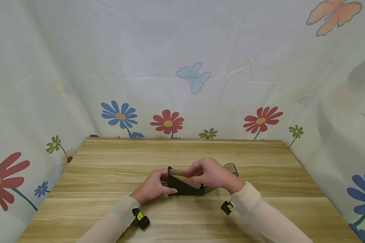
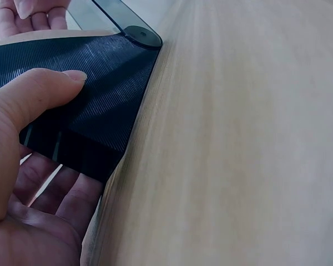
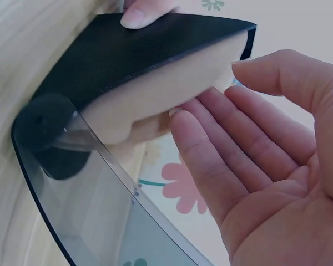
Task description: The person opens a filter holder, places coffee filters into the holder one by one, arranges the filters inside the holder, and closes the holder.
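A black box (image 1: 182, 189) with a finely ribbed side stands on the table, its see-through smoky lid (image 3: 100, 221) swung out on a round hinge (image 3: 41, 119). My left hand (image 1: 153, 185) grips the box's left end. In the left wrist view its thumb (image 2: 44, 91) presses the ribbed side, with the other fingers beneath. Flat beige pieces (image 3: 172, 83) with rounded edges sit inside the box; their kind is unclear. My right hand (image 3: 277, 183) is at the opening, fingers nearly straight and fingertips close to the beige pieces. Whether they touch cannot be told.
The wood-grain table (image 1: 115, 158) extends around the box on all sides. Behind it hangs a white sheet (image 1: 158, 50) printed with flowers and butterflies. A small black device with a yellow mark is strapped at each wrist, the left one (image 1: 141, 218) low over the table.
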Demonstrator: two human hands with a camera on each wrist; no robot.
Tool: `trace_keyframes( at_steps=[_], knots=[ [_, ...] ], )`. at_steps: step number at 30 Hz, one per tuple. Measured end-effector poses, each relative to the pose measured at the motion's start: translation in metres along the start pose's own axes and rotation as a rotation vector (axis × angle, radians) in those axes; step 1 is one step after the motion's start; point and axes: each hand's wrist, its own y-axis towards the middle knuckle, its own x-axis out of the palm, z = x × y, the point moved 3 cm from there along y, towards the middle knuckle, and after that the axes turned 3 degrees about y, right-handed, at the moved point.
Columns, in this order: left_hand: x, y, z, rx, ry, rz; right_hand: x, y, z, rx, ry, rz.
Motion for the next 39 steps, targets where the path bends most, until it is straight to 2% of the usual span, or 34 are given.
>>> trace_keyframes(
  at_steps=[12, 21, 27, 33, 39],
  knots=[
    [0.000, 0.000, 0.000, -0.003, -0.007, 0.008, -0.027, -0.013, -0.002, 0.014, 0.002, 0.093],
    [0.000, 0.001, -0.003, 0.003, -0.017, 0.001, -0.052, -0.022, -0.001, 0.005, 0.023, 0.195],
    [0.000, 0.001, -0.003, 0.010, -0.011, 0.003, -0.061, -0.028, 0.004, -0.007, -0.005, 0.250],
    [0.000, 0.001, -0.004, 0.006, -0.010, 0.004, -0.070, -0.034, 0.017, -0.020, -0.040, 0.279],
    [0.001, 0.001, -0.003, 0.008, -0.026, -0.001, -0.077, -0.043, 0.038, -0.061, -0.063, 0.249]
  ],
)
